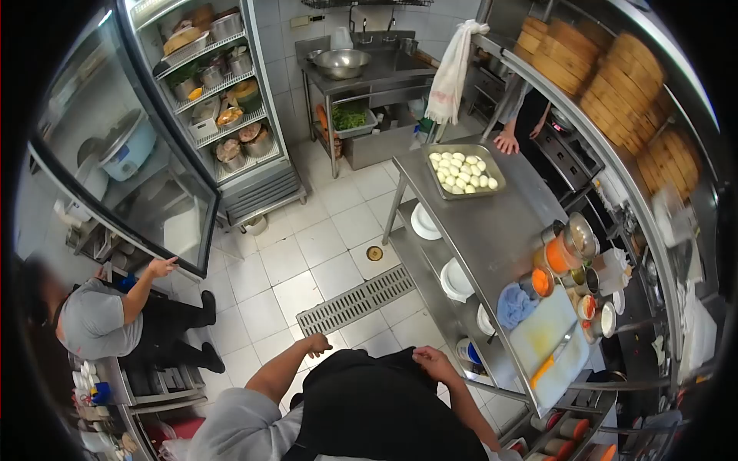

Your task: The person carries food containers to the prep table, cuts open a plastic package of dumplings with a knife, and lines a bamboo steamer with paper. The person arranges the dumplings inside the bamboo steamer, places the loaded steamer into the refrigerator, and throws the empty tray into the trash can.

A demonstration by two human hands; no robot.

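My left hand (316, 346) hangs above the tiled floor, its fingers curled in with nothing visible in them. On the other side of my black apron (369, 411), my right hand (437, 364) is closed, with its fingertips at the apron's edge. Whether it grips the cloth or anything else is hidden. To the right stands a steel worktable (492, 238). Its near end bears a cutting board (547, 338) with a knife (565, 340) and an orange piece (542, 372), beside a blue cloth (515, 306). A tray (500, 184) of peeled eggs (461, 173) sits at the far end.
A co-worker (104, 315) stands at left by the open glass door (123, 154) of a stocked fridge (261, 188). Another person's hand (506, 142) rests on the table's far end. A floor grate (357, 300) lies ahead. Bamboo steamers (623, 84) fill the upper shelf.
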